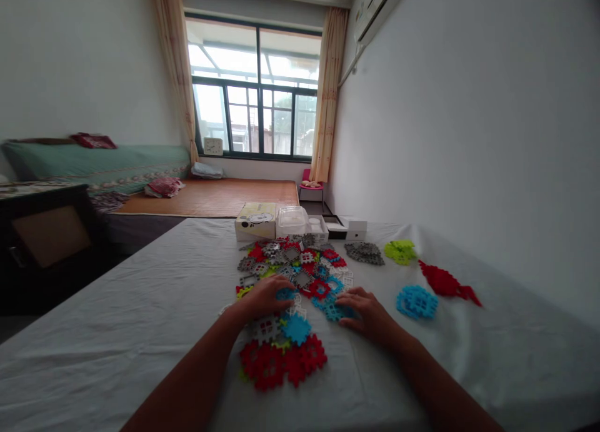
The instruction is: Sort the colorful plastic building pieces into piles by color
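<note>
Toothed plastic pieces (304, 278) in red, grey, blue, white and lime lie in a loose, overlapping heap on the white-covered counter (178, 294), running from the boxes at the back toward the person. The left hand (268, 296) rests over the heap's left side, its fingers curled at a blue piece (284, 293); whether it grasps that piece I cannot tell. The right hand (368, 312) is at the heap's right edge, fingertips at another blue piece (333, 310), thumb spread apart from the fingers; a firm hold cannot be made out. Nearest the person lie red pieces (269, 366). To the right, set apart by colour, are a grey group (364, 253), a lime group (400, 251), a red group (440, 279) and a blue group (417, 301). A yellow box (255, 222) stands behind the heap, beside a clear container (291, 219).
</note>
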A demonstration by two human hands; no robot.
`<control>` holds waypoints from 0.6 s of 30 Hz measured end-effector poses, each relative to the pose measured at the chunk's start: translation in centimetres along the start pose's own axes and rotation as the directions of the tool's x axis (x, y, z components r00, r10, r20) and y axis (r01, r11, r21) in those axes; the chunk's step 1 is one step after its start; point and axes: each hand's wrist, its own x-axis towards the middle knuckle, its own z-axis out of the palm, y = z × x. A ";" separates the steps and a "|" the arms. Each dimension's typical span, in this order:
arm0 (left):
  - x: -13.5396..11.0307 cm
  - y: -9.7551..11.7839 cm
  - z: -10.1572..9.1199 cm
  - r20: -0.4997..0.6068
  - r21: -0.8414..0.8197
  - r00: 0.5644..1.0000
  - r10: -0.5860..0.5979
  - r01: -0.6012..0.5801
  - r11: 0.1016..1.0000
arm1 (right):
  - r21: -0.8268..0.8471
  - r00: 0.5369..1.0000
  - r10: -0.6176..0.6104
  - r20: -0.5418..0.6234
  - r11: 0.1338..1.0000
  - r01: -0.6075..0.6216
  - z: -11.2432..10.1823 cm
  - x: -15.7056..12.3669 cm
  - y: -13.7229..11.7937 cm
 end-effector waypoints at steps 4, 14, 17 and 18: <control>0.0 0.2 0.2 -0.034 0.035 0.999 0.009 -0.007 0.999 | -0.033 0.998 -0.010 -0.068 0.999 0.008 -0.1 0.1 -0.7; 0.0 0.5 -0.2 -0.047 0.052 0.999 0.018 -0.016 0.999 | 0.042 0.734 0.350 -0.581 0.914 -0.403 -2.7 -1.7 5.4; 0.0 0.4 -0.1 -0.048 0.056 0.998 0.028 -0.025 0.998 | 0.076 0.553 0.539 -0.635 0.757 -0.649 -3.9 -3.8 8.3; 0.0 0.4 -0.1 -0.050 0.058 0.998 0.029 -0.026 0.998 | 0.073 0.512 0.579 -0.635 0.704 -0.707 -4.3 -4.5 9.1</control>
